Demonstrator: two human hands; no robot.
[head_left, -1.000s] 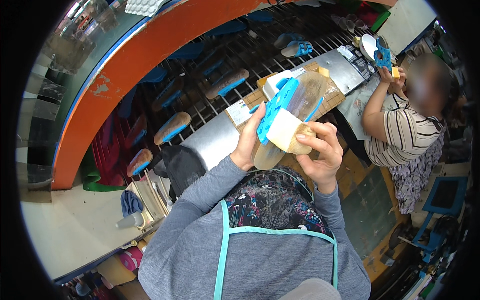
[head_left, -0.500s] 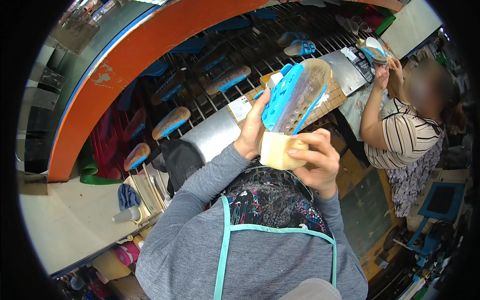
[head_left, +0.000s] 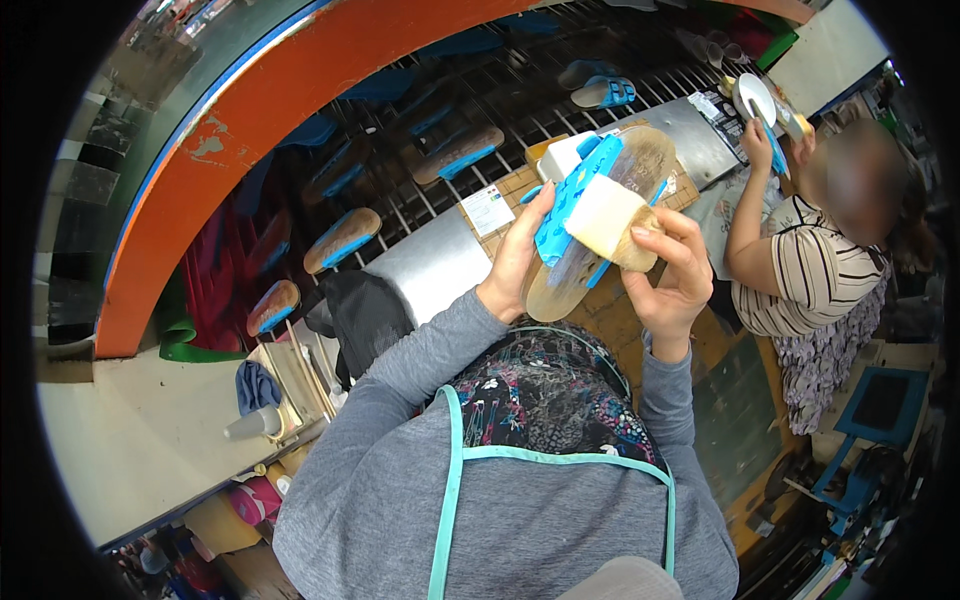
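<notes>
— Well, head view: the left hand (head_left: 515, 262) has its grip around the blue-strapped sandal (head_left: 585, 215), raised above the table (head_left: 700, 345); the right hand (head_left: 672, 272) presses a pale sponge block (head_left: 610, 218) on it.

— Risky; a hard press could twist the sandal loose, I'd judge.

Orange curved conveyor rim (head_left: 300, 90) ahead of me, dark wire racks (head_left: 420, 130) carrying blue-strapped sandals (head_left: 342, 238), metal sheet (head_left: 430, 265), black cloth (head_left: 362, 315), co-worker in striped top (head_left: 800, 280) to my right, pale worktop (head_left: 130, 440) to my left.

Grey sleeves — teal-edged floral apron.
</notes>
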